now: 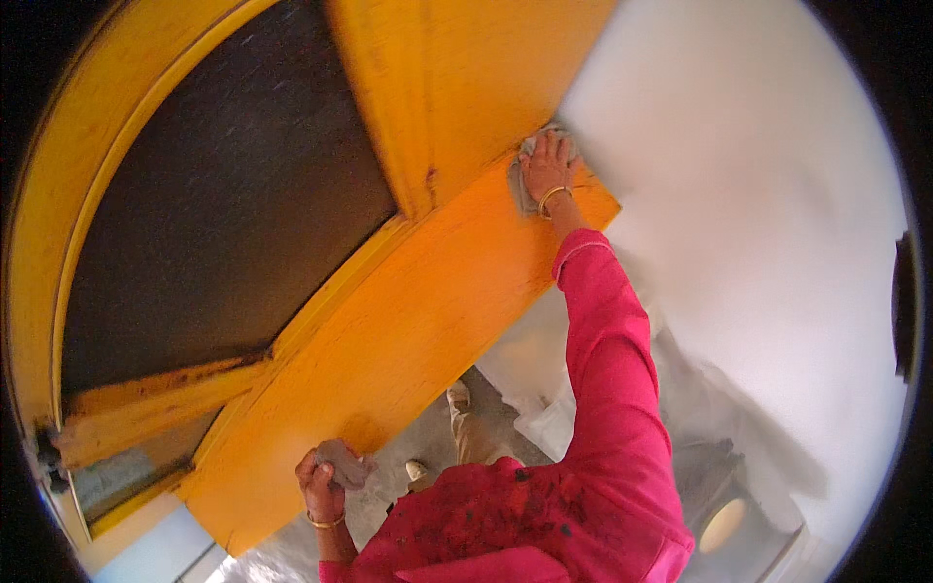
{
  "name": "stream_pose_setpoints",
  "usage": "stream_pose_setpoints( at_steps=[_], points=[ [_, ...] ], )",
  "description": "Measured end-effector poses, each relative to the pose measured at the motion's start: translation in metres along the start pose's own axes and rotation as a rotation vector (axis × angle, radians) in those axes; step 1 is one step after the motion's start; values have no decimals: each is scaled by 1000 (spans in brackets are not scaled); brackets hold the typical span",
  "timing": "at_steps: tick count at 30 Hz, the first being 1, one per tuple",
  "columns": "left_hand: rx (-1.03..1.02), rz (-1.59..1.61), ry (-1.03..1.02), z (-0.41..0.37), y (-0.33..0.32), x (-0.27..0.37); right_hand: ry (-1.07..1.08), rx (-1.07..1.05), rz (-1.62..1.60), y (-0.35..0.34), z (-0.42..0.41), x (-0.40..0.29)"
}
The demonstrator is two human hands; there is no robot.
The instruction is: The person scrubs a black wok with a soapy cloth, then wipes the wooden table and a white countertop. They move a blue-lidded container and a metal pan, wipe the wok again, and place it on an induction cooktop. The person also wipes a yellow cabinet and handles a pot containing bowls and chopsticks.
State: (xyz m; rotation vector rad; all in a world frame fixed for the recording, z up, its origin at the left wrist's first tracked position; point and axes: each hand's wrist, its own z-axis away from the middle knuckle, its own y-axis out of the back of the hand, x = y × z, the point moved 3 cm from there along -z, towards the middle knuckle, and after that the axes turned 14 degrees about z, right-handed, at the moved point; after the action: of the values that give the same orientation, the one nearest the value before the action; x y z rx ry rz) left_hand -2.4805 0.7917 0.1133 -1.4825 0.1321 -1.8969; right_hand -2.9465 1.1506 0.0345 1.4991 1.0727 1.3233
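My right hand (548, 169) lies spread on a grey cloth (522, 191), pressing it against the far right end of an orange-yellow wooden sill (408, 306), close to the white wall. A gold-coloured bangle circles that wrist. Near the lower left end of the sill, my left hand (322, 484) has its fingers closed around a crumpled grey-brown cloth (348, 463). The sill runs diagonally under a wooden frame (342, 306) of the same colour, around a dark pane or opening (233, 204). Dark marks show on the frame's joints and on the sill's edge.
A broad orange wooden upright (481, 80) rises at the top, beside the white wall (743, 189). My shoes (458, 393) stand on the grey floor (430, 437) below the sill. Pale sheeting (550, 426) lies near the wall, and a grey object with a round yellowish part (721, 525) is at lower right.
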Motion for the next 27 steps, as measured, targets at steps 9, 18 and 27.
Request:
stream_pose_setpoints(
  at_steps=[9,18,27],
  points=[
    [208,153,-122,52,100,12,438,36,-13,20,128,-101],
    [269,346,-292,161,220,25,1497,135,-178,154,410,-334],
    [623,463,-505,337,331,14,1885,308,-318,221,630,-568]
  ],
)
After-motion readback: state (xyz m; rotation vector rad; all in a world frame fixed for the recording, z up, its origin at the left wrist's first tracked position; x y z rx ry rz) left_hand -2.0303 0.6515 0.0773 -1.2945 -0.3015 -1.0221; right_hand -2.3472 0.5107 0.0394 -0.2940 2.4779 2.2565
